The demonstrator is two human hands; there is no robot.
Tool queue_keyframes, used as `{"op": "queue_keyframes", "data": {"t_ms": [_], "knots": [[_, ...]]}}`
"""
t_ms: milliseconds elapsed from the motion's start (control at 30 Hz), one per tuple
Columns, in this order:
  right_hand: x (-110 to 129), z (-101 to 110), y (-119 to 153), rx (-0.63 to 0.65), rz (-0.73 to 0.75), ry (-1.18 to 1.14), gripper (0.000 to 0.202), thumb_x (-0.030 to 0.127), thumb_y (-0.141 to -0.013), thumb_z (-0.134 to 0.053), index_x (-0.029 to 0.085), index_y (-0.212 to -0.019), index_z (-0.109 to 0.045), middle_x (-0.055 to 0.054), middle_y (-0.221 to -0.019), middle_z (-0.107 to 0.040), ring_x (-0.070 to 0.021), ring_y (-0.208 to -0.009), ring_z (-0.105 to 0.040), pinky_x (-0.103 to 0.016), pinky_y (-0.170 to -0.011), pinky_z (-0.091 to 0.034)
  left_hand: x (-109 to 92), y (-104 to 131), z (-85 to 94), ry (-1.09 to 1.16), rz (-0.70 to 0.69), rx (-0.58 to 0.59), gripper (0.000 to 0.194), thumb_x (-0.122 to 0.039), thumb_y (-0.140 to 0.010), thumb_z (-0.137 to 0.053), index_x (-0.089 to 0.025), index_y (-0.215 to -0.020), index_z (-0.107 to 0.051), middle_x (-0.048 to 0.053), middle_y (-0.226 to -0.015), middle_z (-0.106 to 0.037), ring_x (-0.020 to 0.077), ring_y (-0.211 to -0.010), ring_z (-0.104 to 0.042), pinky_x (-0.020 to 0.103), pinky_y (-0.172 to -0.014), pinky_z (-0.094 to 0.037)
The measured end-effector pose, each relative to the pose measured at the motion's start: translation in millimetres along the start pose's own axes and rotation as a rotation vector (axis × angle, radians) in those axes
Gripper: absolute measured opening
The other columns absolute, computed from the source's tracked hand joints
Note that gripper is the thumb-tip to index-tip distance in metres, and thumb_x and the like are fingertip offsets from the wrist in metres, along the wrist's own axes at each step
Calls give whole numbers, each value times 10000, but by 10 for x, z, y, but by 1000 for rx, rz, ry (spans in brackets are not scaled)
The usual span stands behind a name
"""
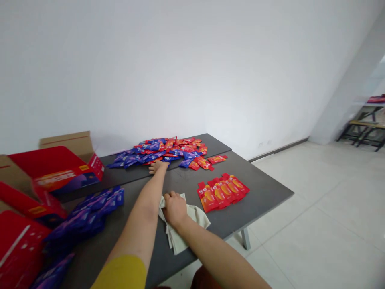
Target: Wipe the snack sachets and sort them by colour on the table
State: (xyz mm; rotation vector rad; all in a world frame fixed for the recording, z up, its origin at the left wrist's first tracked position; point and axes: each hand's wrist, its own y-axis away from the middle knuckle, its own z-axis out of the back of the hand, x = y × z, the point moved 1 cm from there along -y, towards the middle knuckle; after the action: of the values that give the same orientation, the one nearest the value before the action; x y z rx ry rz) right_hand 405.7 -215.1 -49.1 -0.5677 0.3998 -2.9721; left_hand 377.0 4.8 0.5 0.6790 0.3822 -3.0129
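Observation:
My left arm stretches forward, and my left hand (158, 166) is at the near edge of a mixed pile of red and blue sachets (156, 150). Its fingers look apart, and I see nothing held in them. My right hand (175, 208) is closed on a pale cloth (197, 216) that lies bunched on the dark table. To the right of that hand, several red sachets with an orange design (223, 192) lie in an overlapping row. A few loose sachets (203, 162) sit between the row and the pile.
Open red cartons (67, 168) stand at the left. Blue sachets (93, 210) lie in rows before them. The grey table (264, 192) has a seam along it and ends at the right. A white wall (180, 72) rises behind. Black-legged benches (365, 130) stand far right.

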Motion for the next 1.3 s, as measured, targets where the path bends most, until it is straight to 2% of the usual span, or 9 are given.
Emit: {"op": "queue_keyframes", "data": {"t_ms": [133,267,500,633,800,867,1000,1133,1300], "knots": [[10,7,-34,15,5,-8,307,217,-767,-616,226,-1073,-607,-71,-1035,-607,-231,-969,-580,-312,-782,-466,190,-69,31,60,235,56,378,-297,-667,-725,-149,-999,-622,201,-1163,-607,308,-1113,-546,418,-856,-448],[34,19,-75,44,28,-7,298,234,-816,-594,236,-1115,-593,-80,-1053,-602,-228,-984,-577,-315,-798,-459,594,123,162,150,350,110,393,-290,-688,-729,-105,-1021,-629,239,-1139,-621,329,-1081,-585,399,-822,-482],[74,51,-71,110,58,14,358,225,-837,-550,246,-1193,-576,-87,-1096,-599,-231,-1012,-576,-304,-796,-456,1259,1045,616,434,370,276,327,-114,-801,-566,-89,-1122,-620,113,-974,-701,156,-782,-666,255,-664,-543],[81,173,-2,58,54,-95,386,242,-863,-489,286,-1239,-568,-63,-1157,-600,-217,-1018,-581,-295,-846,-441,1463,1779,919,524,298,295,265,-157,-812,-569,-128,-1046,-690,64,-889,-713,171,-819,-664,284,-734,-538],[99,497,-55,-221,65,-336,467,201,-881,-358,213,-1321,-516,-58,-1259,-582,-194,-1126,-521,-274,-948,-386,1495,2757,1148,114,114,-129,286,-377,-878,-531,-281,-1091,-695,60,-1025,-713,251,-985,-628,379,-874,-455],[177,591,-61,-225,106,-374,490,189,-884,-329,203,-1342,-500,-53,-1267,-582,-186,-1125,-518,-269,-946,-383,1469,3072,1114,49,43,-194,311,-398,-916,-465,-273,-1085,-695,61,-1094,-698,232,-1018,-617,351,-909,-428],[434,543,157,14,339,-224,458,237,-883,-416,274,-1323,-536,-38,-1222,-606,-218,-1109,-503,-318,-941,-365,1415,3447,974,1,-134,-117,324,-363,-942,-415,-249,-1027,-705,51,-1145,-680,198,-1058,-602,305,-925,-411],[533,297,530,297,565,-16,404,373,-892,-479,370,-1289,-553,-40,-1199,-604,-261,-1109,-461,-416,-918,-331,1354,3622,984,-73,-103,24,341,-479,-884,-485,-235,-942,-717,95,-1015,-701,243,-973,-627,335,-868,-440],[395,108,570,272,572,53,429,449,-922,-420,370,-1339,-482,-54,-1300,-521,-263,-1135,-422,-435,-912,-329,1250,3739,1091,-31,-229,26,408,-433,-932,-360,-235,-1114,-667,102,-1217,-637,235,-1198,-529,343,-1049,-332]]}}
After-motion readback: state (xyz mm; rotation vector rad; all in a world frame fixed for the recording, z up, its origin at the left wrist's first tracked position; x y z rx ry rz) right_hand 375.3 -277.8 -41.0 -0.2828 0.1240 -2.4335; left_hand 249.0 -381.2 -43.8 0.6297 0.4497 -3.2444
